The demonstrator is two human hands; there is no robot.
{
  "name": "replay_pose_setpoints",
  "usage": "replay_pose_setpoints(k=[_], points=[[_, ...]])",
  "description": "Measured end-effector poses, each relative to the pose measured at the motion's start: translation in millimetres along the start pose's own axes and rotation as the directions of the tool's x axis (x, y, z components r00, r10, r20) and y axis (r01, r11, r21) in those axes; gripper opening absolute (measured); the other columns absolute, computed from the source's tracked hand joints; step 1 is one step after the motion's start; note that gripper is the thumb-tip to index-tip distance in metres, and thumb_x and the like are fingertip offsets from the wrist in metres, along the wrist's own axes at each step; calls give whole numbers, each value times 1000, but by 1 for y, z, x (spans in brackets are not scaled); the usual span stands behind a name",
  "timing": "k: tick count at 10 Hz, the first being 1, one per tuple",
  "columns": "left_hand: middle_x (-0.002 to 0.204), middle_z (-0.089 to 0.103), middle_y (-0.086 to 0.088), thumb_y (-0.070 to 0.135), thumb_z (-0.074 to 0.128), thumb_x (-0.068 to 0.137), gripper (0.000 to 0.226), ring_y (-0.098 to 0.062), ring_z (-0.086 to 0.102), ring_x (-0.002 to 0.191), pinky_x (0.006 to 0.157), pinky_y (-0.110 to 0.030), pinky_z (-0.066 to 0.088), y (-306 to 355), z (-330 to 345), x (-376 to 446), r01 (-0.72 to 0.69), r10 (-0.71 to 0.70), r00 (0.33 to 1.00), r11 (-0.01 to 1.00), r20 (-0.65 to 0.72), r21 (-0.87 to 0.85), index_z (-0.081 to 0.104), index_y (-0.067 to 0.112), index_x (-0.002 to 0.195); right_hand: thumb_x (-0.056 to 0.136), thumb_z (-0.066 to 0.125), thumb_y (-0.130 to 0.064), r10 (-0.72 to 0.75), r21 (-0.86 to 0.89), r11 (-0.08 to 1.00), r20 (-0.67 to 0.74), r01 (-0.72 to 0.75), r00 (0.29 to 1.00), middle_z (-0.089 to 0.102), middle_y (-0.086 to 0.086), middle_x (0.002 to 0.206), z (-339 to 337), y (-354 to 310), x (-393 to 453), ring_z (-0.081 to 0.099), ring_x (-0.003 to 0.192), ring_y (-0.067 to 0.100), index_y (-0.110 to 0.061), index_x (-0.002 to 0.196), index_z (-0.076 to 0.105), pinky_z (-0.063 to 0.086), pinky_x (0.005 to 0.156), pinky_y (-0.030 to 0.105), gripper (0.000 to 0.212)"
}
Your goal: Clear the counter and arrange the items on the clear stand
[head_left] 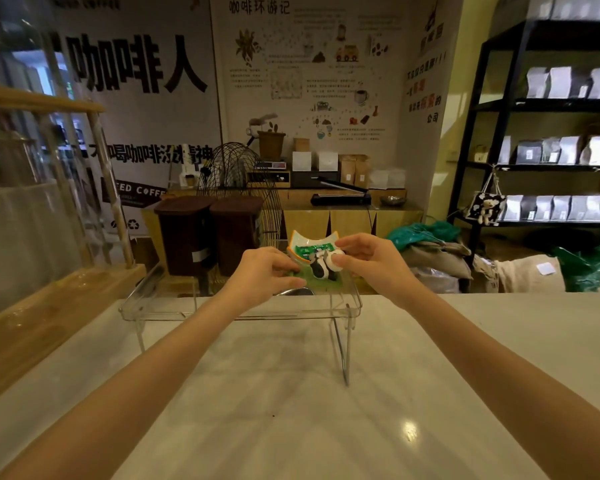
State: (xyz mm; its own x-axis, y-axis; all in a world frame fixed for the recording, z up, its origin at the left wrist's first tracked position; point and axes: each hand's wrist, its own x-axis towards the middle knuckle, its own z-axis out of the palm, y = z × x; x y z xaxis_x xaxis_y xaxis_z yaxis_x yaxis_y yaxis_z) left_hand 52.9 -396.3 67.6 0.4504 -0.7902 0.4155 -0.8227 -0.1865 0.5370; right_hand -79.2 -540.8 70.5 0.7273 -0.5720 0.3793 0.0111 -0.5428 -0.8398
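A clear acrylic stand point(160, 299) rests on the pale counter point(291, 393) near its far edge. On top of the stand sits a panda figurine point(321, 266) on a green base, backed by a white and green curved panel point(312, 242). My left hand point(267, 271) grips the green base at its left side. My right hand point(364, 258) pinches the panda's white head from the right. A shiny metal object point(297, 291) shows under my left hand, partly hidden.
A wooden and glass display case point(49, 237) stands at the left on the counter. Beyond the counter are two brown bins point(208, 233), a wire fan point(236, 178), sacks and green bags point(430, 251), and black shelves point(534, 150) of pouches at the right.
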Motion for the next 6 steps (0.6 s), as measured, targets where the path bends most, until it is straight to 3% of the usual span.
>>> replay_pose_setpoints(k=[4,6], points=[[113,67,-8,25,66,78,35,-13,58,94,85,-28,49,5,1,4,-27,18,996,995,89,96,65,10,110,83,64,-23,-27,-62,998,-56,23,998,62,-3,95,5,4,0,56,82,5,-14,105,61,42,64,13,24],[115,66,-6,34,61,81,38,-9,55,84,71,-23,47,9,-5,6,-33,6,988,985,154,172,62,17,114,85,61,-23,-66,-183,982,-150,38,986,58,-6,105,3,-4,-25,53,92,10,-16,115,57,39,62,11,31]])
